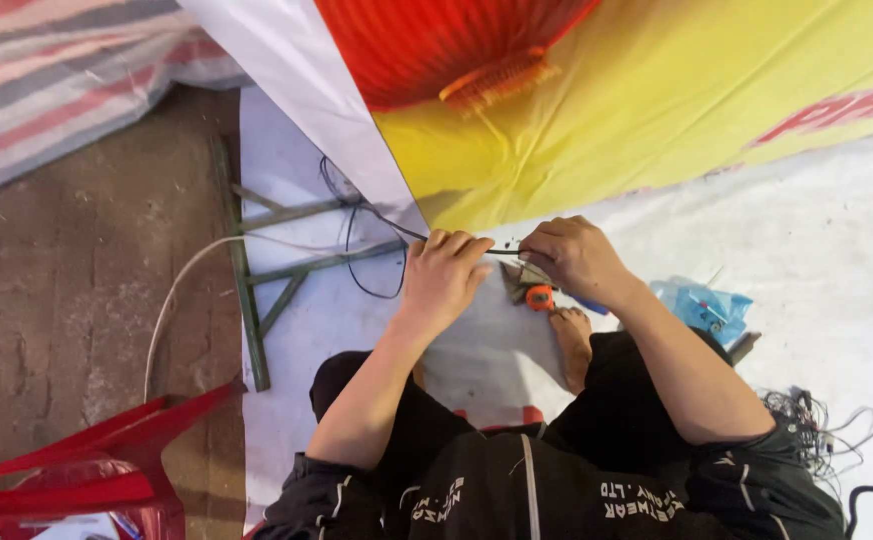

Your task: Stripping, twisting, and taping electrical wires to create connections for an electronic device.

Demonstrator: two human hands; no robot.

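Count of things seen from the head camera.
Two hands are counted, left hand (444,277) and right hand (574,256); one thin black wire (375,215), one white cable (172,290), one green metal frame (257,270), one red plastic chair (87,470), one blue plastic bag (705,303), one printed banner (657,90), one bare foot (572,340).

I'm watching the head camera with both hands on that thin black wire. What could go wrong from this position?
1. The left hand and right hand pinch a short stretch of the thin black wire; a hard pull could snap it or slip through the fingers.
2. The wire's loose loops run over the green metal frame, where they may snag.
3. A bare foot rests beside the orange-handled tool, so a dropped or shifted tool could hit it.
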